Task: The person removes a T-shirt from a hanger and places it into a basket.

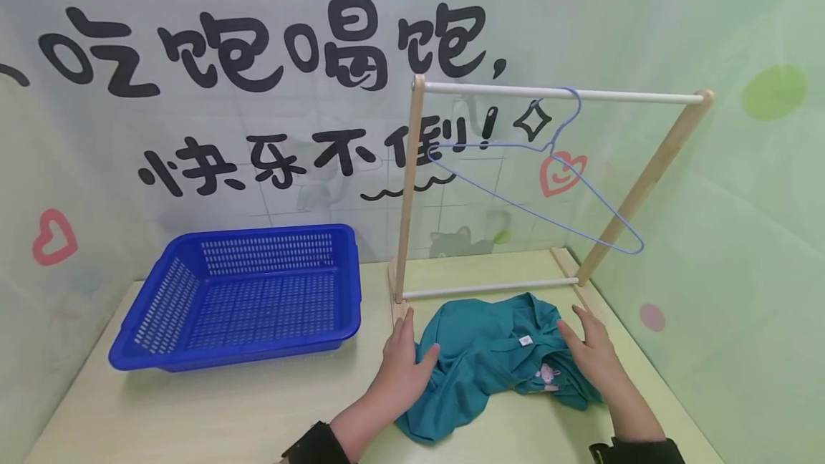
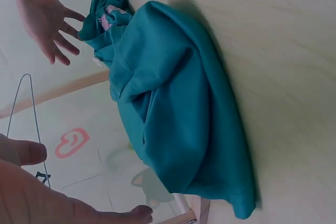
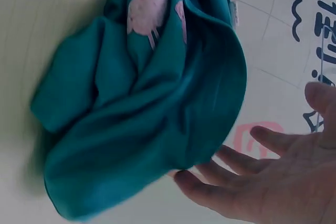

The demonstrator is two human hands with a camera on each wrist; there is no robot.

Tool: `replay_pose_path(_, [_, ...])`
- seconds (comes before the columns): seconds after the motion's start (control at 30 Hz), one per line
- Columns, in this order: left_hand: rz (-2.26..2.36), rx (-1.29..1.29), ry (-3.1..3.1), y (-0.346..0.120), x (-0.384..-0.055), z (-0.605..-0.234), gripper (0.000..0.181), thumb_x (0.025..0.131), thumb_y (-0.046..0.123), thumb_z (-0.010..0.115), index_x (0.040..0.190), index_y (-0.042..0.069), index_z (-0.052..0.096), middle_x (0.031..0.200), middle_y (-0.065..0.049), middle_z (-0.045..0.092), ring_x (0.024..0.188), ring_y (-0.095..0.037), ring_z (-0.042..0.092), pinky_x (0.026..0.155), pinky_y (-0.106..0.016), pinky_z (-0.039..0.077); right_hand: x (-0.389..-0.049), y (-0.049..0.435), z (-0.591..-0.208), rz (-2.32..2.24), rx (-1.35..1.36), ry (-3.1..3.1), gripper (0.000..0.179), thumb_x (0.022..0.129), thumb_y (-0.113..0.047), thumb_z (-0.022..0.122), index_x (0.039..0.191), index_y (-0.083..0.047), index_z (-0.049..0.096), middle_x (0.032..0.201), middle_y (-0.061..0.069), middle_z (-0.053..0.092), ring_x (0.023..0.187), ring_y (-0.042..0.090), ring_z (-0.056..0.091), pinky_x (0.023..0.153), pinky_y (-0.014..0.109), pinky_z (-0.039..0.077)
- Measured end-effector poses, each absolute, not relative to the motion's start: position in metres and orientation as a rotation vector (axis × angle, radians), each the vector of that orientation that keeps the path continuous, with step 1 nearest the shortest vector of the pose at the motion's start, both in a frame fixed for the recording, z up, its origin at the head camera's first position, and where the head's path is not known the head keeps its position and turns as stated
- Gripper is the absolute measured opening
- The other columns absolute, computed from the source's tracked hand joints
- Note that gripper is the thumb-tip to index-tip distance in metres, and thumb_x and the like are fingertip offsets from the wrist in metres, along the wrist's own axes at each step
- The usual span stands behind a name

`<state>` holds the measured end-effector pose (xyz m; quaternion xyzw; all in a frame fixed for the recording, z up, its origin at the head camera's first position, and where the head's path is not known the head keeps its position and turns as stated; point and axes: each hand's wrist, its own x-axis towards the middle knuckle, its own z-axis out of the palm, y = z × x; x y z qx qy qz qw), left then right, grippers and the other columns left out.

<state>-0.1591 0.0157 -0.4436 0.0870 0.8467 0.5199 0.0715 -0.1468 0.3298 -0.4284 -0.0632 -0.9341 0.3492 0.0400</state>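
Observation:
A crumpled teal garment (image 1: 480, 353) with a small white tag and a pink printed figure lies on the table before the rack. My left hand (image 1: 407, 364) is at its left side, fingers extended and thumb apart; whether it touches the cloth I cannot tell. On the other side, my right hand (image 1: 594, 353) has its fingers spread, the fingertips at the cloth's edge in the right wrist view. Neither hand grips anything. Above the garment, a thin blue wire hanger (image 1: 515, 203) hangs by its hook from the rack's top white bar (image 1: 631, 97).
A blue plastic basket (image 1: 258, 360) with perforated sides stands on the left of the pale table (image 1: 213, 414). The rack's wooden posts (image 1: 410, 192) rise behind the garment, with a lower white bar (image 1: 490, 288) between them. Printed curtains enclose the back and sides.

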Motion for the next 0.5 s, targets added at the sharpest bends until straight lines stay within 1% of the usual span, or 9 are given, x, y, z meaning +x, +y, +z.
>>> replay_pose_path(0.1, [1.519, 0.146, 2.476, 0.016, -0.156, -0.450, 0.078, 0.093, 0.031, 0.056, 0.151, 0.002, 0.012, 0.152, -0.033, 0.011, 0.137, -0.053, 0.016, 0.104, -0.068, 0.024, -0.151, 0.325, -0.435, 1.108, -0.233, -2.990, 0.066, 0.101, -0.035, 0.039, 0.145, 0.009, 0.019, 0.146, 0.039, 0.013, 0.133, 0.057, 0.013, 0.105, 0.070, 0.017])
replay_pose_path(0.2, [1.556, 0.084, 2.394, 0.016, -0.157, -0.456, 0.078, 0.093, 0.027, 0.057, 0.150, -0.001, 0.012, 0.151, -0.035, 0.010, 0.137, -0.054, 0.015, 0.106, -0.068, 0.021, -0.156, 0.321, -0.443, 1.177, -0.278, -3.062, 0.069, 0.101, -0.040, 0.036, 0.147, 0.007, 0.014, 0.148, 0.038, 0.008, 0.135, 0.057, 0.010, 0.106, 0.070, 0.016])
replay_pose_path(0.3, [1.586, 0.073, 2.335, 0.016, -0.158, -0.463, 0.077, 0.093, 0.024, 0.056, 0.148, -0.006, 0.012, 0.150, -0.036, 0.013, 0.137, -0.051, 0.015, 0.108, -0.065, 0.019, -0.162, 0.317, -0.451, 1.234, -0.296, -3.091, 0.073, 0.101, -0.045, 0.035, 0.148, 0.005, 0.011, 0.149, 0.037, 0.007, 0.135, 0.057, 0.008, 0.107, 0.070, 0.015])
replay_pose_path(0.4, [1.588, 0.064, 2.306, 0.016, -0.159, -0.470, 0.076, 0.093, 0.023, 0.056, 0.147, -0.009, 0.013, 0.148, -0.036, 0.017, 0.137, -0.050, 0.017, 0.110, -0.064, 0.019, -0.167, 0.312, -0.457, 1.251, -0.304, -3.117, 0.075, 0.100, -0.048, 0.034, 0.149, 0.004, 0.010, 0.149, 0.037, 0.007, 0.135, 0.058, 0.007, 0.106, 0.071, 0.016])
replay_pose_path(0.43, [1.590, 0.059, 2.303, 0.016, -0.159, -0.471, 0.076, 0.093, 0.022, 0.056, 0.146, -0.010, 0.014, 0.148, -0.036, 0.019, 0.137, -0.051, 0.018, 0.109, -0.063, 0.019, -0.169, 0.310, -0.459, 1.243, -0.305, -3.127, 0.075, 0.100, -0.049, 0.034, 0.149, 0.004, 0.011, 0.149, 0.037, 0.008, 0.133, 0.059, 0.011, 0.104, 0.070, 0.020])
replay_pose_path(0.5, [1.596, 0.030, 2.287, 0.016, -0.159, -0.474, 0.075, 0.092, 0.023, 0.056, 0.146, -0.010, 0.015, 0.147, -0.036, 0.020, 0.137, -0.051, 0.019, 0.109, -0.063, 0.020, -0.172, 0.307, -0.463, 1.228, -0.310, -3.144, 0.076, 0.100, -0.050, 0.034, 0.149, 0.004, 0.012, 0.148, 0.038, 0.010, 0.129, 0.061, 0.020, 0.098, 0.062, 0.037])
